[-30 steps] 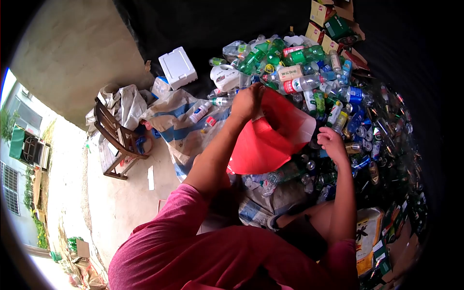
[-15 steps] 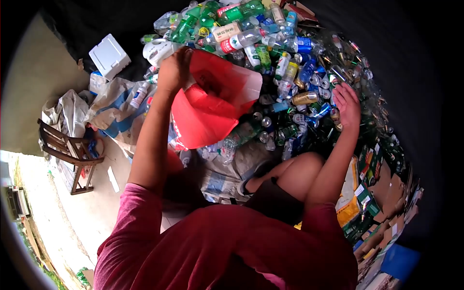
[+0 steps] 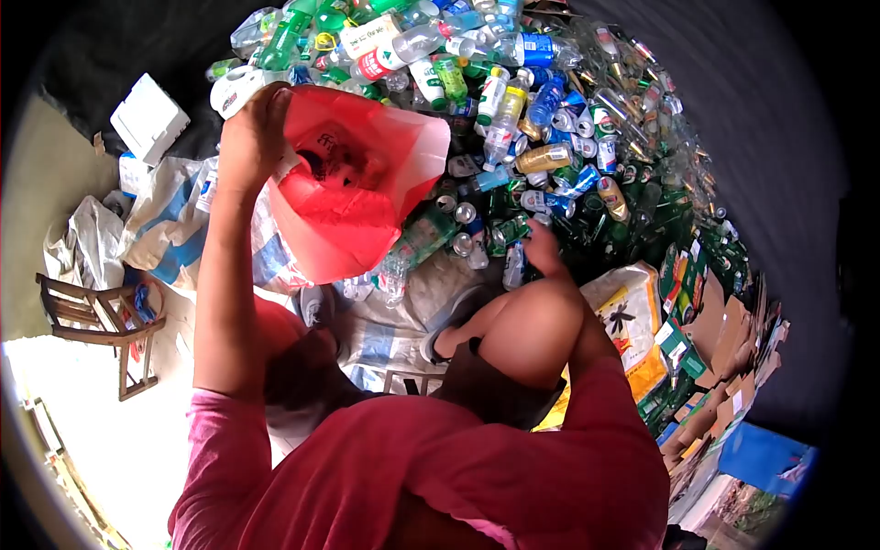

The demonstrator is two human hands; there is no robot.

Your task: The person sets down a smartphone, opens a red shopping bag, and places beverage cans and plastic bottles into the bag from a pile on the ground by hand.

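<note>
My left hand (image 3: 255, 133) is closed on the upper rim of a red bag (image 3: 344, 234). The bag hangs with its mouth spread open, and dark marks show on its inner side. Low over the pile, just beyond my right knee, is my right hand (image 3: 543, 249). Its fingers are blurred, so their grip is unclear. Beside them lies a green can (image 3: 509, 235), and whether they touch it I cannot make out. Around it are a gold can (image 3: 543, 159), a blue can (image 3: 577, 181) and a large green-tinted bottle (image 3: 426, 236).
Plastic bottles, cans and glass bottles heap up ahead. A wooden chair (image 3: 101, 316), woven sacks (image 3: 170, 225) and a white foam box (image 3: 149, 119) stand left. On the right are a yellow-and-white sack (image 3: 632, 321), flattened cardboard (image 3: 720, 325) and a blue panel (image 3: 761, 458).
My right hand has dropped from above the cans, spread open, to low in the pile near my knee. My left hand still holds the red bag. The view has shifted slightly.
</note>
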